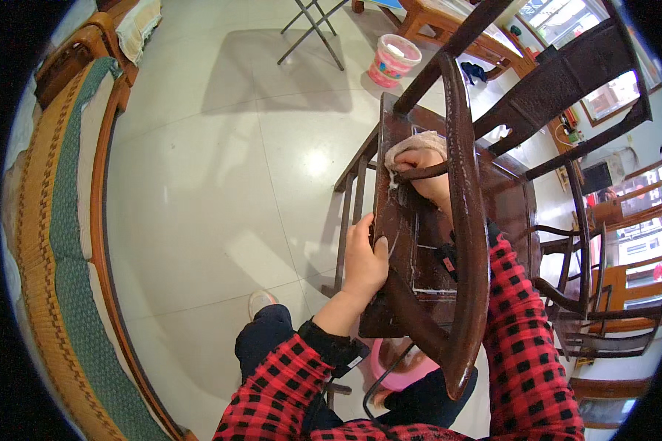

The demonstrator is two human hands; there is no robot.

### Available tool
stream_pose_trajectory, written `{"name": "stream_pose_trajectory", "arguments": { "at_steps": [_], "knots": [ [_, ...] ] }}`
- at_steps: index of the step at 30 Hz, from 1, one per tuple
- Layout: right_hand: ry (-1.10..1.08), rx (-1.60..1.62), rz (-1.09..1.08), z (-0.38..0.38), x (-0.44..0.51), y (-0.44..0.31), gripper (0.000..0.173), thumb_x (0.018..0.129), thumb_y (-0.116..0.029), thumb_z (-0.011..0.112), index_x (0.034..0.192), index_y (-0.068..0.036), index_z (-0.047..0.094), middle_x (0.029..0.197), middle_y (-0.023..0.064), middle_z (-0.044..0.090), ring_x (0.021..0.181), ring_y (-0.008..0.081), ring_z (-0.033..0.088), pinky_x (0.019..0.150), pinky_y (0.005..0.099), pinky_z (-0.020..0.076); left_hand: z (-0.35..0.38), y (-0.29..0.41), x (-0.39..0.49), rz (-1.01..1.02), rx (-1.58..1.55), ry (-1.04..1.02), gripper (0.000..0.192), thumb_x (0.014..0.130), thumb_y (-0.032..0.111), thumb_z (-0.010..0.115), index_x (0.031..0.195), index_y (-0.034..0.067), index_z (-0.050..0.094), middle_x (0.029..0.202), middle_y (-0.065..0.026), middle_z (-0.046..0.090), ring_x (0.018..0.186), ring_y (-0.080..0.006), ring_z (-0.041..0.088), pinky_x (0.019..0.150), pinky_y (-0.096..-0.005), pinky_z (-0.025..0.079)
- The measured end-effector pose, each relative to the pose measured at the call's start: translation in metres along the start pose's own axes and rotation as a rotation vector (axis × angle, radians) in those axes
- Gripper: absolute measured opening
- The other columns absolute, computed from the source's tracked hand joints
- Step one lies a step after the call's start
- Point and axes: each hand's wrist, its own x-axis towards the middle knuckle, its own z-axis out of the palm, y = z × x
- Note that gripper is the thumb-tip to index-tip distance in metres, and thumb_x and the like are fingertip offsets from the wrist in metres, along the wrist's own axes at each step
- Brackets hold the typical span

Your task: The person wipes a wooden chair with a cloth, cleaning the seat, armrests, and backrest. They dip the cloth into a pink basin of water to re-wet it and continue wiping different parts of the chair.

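Note:
A dark wooden armchair (398, 220) stands before me, its seat wet and streaked with suds. My right hand (431, 184) reaches under the curved armrest (466, 231) and presses a beige cloth (418, 144) onto the seat near the far side. A thin curved wooden piece crosses in front of its fingers. My left hand (365, 256) grips the seat's left edge, thumb on top and fingers over the side. White foam lies on the wood just beside the cloth.
Below the chair's near side sits a pink basin (400, 366) of murky water. A pink patterned bucket (393, 62) is on the tiled floor (209, 209) beyond the chair. A cushioned wooden bench (71, 220) runs along the left. More dark chairs (612, 325) stand at right; folding-stand legs (313, 33) are at the top.

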Motion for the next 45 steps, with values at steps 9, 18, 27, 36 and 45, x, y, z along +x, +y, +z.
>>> {"name": "stream_pose_trajectory", "arguments": {
  "at_steps": [9, 18, 27, 36, 45],
  "knots": [
    [-0.017, -0.141, 0.072, -0.005, -0.004, -0.009, 0.012, 0.079, -0.010, 0.064, 0.088, -0.003, 0.069, 0.078, 0.0145, 0.067, 0.072, 0.0264, 0.065, 0.067, 0.0350, 0.0494, 0.000, 0.003, 0.001, -0.061, 0.014, 0.015, 0.046, 0.081, 0.009, 0.058, 0.126, 0.002, 0.048, 0.117, -0.0205, 0.053, 0.109, -0.0355, 0.053, 0.096, -0.0406, 0.041],
    [0.047, -0.085, 0.001, -0.002, -0.018, 0.002, 0.014, 0.081, -0.012, 0.066, 0.091, -0.003, 0.069, 0.083, 0.0152, 0.068, 0.075, 0.0256, 0.065, 0.069, 0.0346, 0.0499, 0.000, -0.001, 0.001, -0.037, -0.019, -0.011, 0.047, 0.082, 0.007, 0.058, 0.126, -0.002, 0.044, 0.114, -0.0217, 0.051, 0.108, -0.0381, 0.050, 0.095, -0.0417, 0.040],
    [0.079, 0.074, 0.314, 0.009, -0.060, -0.007, 0.014, 0.077, -0.009, 0.069, 0.086, 0.001, 0.070, 0.075, 0.0129, 0.068, 0.065, 0.0238, 0.064, 0.063, 0.0331, 0.0501, 0.001, 0.000, 0.001, -0.033, -0.034, -0.006, 0.047, 0.082, 0.008, 0.058, 0.126, -0.002, 0.045, 0.114, -0.0217, 0.050, 0.108, -0.0381, 0.049, 0.095, -0.0416, 0.040],
    [0.019, 0.005, 0.172, 0.000, 0.002, -0.007, 0.019, 0.086, -0.017, 0.060, 0.086, 0.000, 0.065, 0.078, 0.0139, 0.066, 0.068, 0.0235, 0.062, 0.062, 0.0359, 0.0480, 0.001, -0.002, 0.000, -0.016, -0.015, 0.018, 0.046, 0.082, 0.008, 0.058, 0.126, -0.001, 0.045, 0.113, -0.0219, 0.051, 0.106, -0.0388, 0.050, 0.094, -0.0416, 0.040],
    [0.031, -0.048, 0.299, 0.000, -0.053, -0.045, 0.013, 0.077, -0.011, 0.068, 0.084, 0.001, 0.069, 0.077, 0.0161, 0.067, 0.072, 0.0274, 0.065, 0.066, 0.0351, 0.0506, 0.000, 0.000, 0.003, -0.036, -0.019, -0.006, 0.046, 0.081, 0.008, 0.058, 0.125, -0.002, 0.046, 0.114, -0.0223, 0.050, 0.109, -0.0387, 0.048, 0.096, -0.0420, 0.039]
  ]
}}
